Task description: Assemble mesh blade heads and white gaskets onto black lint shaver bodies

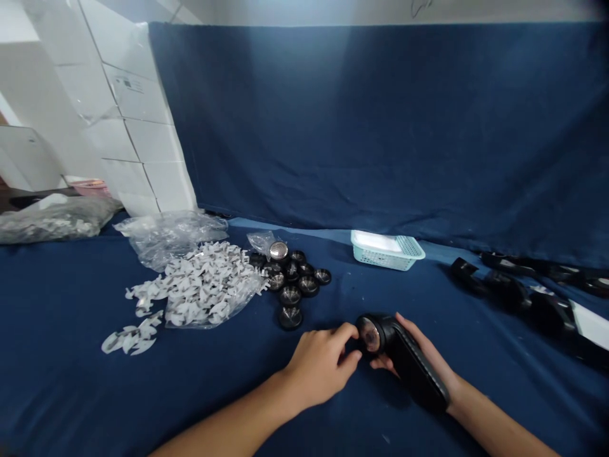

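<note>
A black fabric shaver (413, 365) lies tilted in my right hand (435, 358), whose fingers wrap round its handle and under its neck. Its round head, with a metallic rim, faces up and to the left. At the left edge of that head, the curled thumb and forefinger of my left hand (326, 362) close on the rim. Beyond my left hand stand several black round caps (290, 317) in a cluster. One mesh-faced metal cap (278, 250) sits at the back of them. To the left is a heap of light grey plastic blade pieces (204, 282).
Clear plastic bags (176, 231) lie behind the blade heap. A pale green basket (387, 251) with something white in it stands at the back. Several black shaver bodies (514, 295) lie at the right. White boxes (147, 139) and a blue cloth (371, 127) rise behind.
</note>
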Demonstrator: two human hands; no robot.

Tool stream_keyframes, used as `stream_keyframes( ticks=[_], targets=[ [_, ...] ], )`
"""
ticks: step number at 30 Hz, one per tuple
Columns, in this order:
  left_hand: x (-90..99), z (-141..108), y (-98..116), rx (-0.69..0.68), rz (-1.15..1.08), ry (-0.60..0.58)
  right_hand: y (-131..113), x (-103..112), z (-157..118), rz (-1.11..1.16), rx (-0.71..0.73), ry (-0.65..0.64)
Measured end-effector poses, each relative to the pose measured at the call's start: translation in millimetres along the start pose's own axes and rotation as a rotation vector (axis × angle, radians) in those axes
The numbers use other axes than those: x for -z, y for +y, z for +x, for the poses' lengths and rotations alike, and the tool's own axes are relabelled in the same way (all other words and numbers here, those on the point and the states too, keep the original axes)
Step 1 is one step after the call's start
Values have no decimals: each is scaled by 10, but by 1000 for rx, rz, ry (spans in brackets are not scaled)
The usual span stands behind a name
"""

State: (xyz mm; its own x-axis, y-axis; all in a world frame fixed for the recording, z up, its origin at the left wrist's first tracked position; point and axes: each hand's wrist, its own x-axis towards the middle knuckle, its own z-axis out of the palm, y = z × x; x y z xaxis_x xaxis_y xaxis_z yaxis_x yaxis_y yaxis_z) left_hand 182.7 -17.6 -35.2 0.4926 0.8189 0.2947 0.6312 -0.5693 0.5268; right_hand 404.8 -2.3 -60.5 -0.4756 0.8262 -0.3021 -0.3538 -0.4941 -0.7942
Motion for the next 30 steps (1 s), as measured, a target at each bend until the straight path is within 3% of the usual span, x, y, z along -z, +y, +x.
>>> stream_keyframes(
  ticks=[7,15,24,30],
  targets=[
    [27,-5,8,25,-76,5,42,73,8,-23,-19,43],
    [48,-36,48,-122,-83,-24,26,-15,-25,78,-17,111],
    [8,11,-32,-13,-87,48,13,15,-36,-89,-47,75],
    [-13,-35,0,-173,-171,142,3,-27,-45,-119,-59,83]
  ],
)
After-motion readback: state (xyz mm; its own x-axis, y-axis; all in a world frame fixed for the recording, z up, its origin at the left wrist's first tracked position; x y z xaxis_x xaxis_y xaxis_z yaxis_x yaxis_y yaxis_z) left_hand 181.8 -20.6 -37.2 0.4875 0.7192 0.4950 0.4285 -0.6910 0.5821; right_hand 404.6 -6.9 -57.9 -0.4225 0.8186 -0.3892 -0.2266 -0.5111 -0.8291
